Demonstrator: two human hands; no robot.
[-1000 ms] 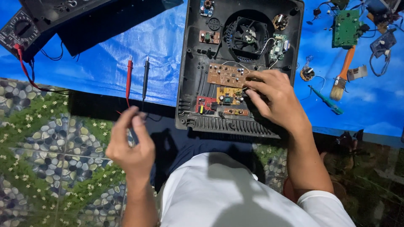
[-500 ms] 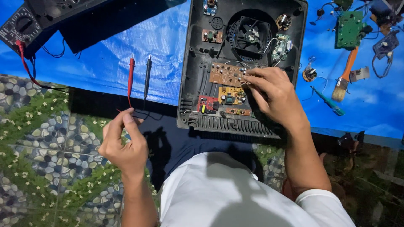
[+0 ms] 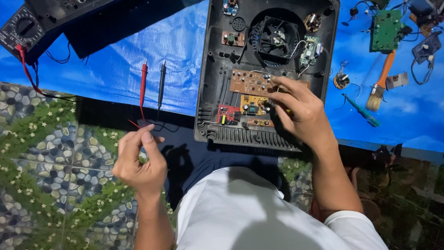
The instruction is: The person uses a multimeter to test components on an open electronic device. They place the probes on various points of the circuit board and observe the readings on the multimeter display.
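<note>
On the blue tarp point(image 3: 175, 51) lies an opened black housing point(image 3: 210, 92), its inside facing up: a fan point(image 3: 276, 36) sits near the top, and below it a brown board point(image 3: 247, 82), a yellow board point(image 3: 252, 104) and a red board point(image 3: 227, 114), with a ribbed vent point(image 3: 249, 136) along the near edge. The right hand point(image 3: 300, 113) rests inside the housing, over the lower right part of the boards. Its fingers point(image 3: 282, 88) are bent, with the tips touching the right end of the brown board and the spot beside the yellow one; whether they pinch anything cannot be told, since the hand hides what is under it.

The left hand point(image 3: 141, 162) is raised over the patterned floor point(image 3: 41, 162), left of the housing and well apart from it. Its grip is narrow, thumb and forefinger closed together on something small and thin that is too slight to make out. Thin red and black leads run just above this hand.

Just beyond it, on the tarp, lie a red probe point(image 3: 143, 83) and a black probe point(image 3: 161, 83), side by side and parallel, tips pointing away from the person. The red lead runs left to a multimeter point(image 3: 21, 30) at the top left corner, next to a dark casing point(image 3: 92, 14).

Right of the housing are a green board point(image 3: 386, 30), a brush point(image 3: 380, 85) with an orange handle, a teal tool point(image 3: 363, 111) and some small loose parts. The person's white shirt point(image 3: 249, 213) fills the lower middle.
</note>
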